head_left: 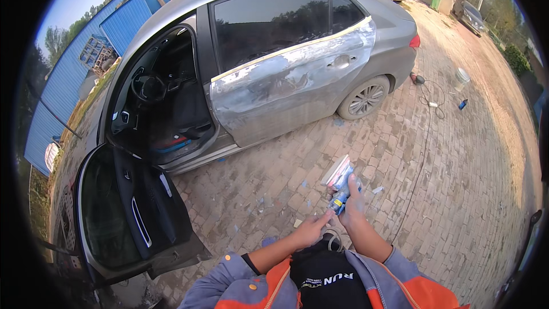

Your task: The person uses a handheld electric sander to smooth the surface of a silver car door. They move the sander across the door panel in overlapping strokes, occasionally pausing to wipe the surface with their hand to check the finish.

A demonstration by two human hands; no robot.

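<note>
1. I see my right hand point(353, 203) raised in front of my chest, its fingers closed around a small blue tube-shaped container with a yellow band point(341, 197).
2. The container sits upright in that grip, just below a flat pink and white pad-like object point(336, 170), which touches the top of the hand; I cannot tell whether the same fingers hold it too.
3. My left hand point(310, 230) reaches in from the lower left, fingers stretched out and loosely apart, the fingertips point(328, 214) touching or almost touching the bottom end of the blue container. It grips nothing that I can make out.
4. Both forearms wear grey sleeves with orange trim point(269, 277).
5. Beyond the hands lies a brick-paved ground point(446, 183) scattered with small scraps.
6. A grey car point(286, 51) stands ahead, its rear door point(291, 83) sanded to patchy bare filler, with tape along the window line.
7. The car's front door point(134, 212) hangs wide open at my lower left.
8. A thin black cable point(422, 154) runs across the bricks to my right, well apart from the hands, near a white bucket point(461, 78).
</note>
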